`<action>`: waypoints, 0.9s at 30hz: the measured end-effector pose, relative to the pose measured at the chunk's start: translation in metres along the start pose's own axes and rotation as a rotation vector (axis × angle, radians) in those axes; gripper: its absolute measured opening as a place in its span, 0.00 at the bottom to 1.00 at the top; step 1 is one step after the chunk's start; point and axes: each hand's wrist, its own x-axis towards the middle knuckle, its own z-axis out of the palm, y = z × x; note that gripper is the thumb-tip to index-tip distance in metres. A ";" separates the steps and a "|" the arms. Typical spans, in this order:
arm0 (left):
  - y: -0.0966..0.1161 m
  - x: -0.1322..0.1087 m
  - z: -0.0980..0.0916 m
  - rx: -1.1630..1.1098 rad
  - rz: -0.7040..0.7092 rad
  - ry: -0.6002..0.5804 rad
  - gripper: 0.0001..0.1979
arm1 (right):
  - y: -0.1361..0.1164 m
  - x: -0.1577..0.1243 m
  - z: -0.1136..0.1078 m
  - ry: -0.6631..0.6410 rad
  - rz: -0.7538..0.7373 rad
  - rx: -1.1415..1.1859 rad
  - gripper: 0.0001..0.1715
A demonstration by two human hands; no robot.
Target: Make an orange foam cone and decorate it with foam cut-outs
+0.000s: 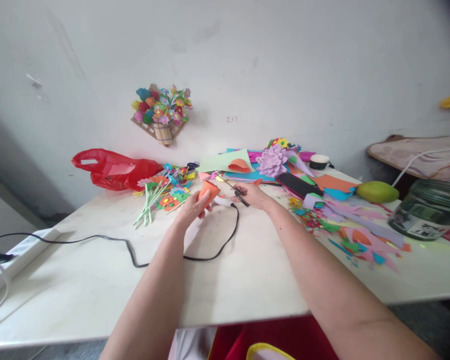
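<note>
My left hand (193,206) is closed around a rolled orange foam piece (209,191), held just above the white table (97,280). My right hand (252,195) grips black-handled scissors (237,193) whose blades point left towards the orange piece. Between the two hands lies a white glue gun (223,201), and its black cord (135,250) trails left across the table. Both forearms reach in from the bottom edge.
Foam flowers on green stems (161,195) lie beside a red plastic bag (112,170). Coloured foam sheets (228,162), a purple flower (272,160), scraps (352,235), a green mango (377,191) and a glass jar (427,210) fill the right. A flower basket (161,112) hangs on the wall.
</note>
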 end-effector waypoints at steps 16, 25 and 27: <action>-0.013 -0.002 -0.008 -0.002 -0.026 -0.039 0.25 | -0.026 -0.008 0.000 -0.051 -0.109 -0.395 0.28; -0.018 0.000 -0.009 -0.029 -0.032 -0.064 0.21 | -0.035 -0.010 0.002 -0.040 -0.168 -0.424 0.29; -0.019 0.000 -0.009 -0.038 -0.036 -0.073 0.21 | -0.037 -0.010 0.003 -0.043 -0.175 -0.415 0.29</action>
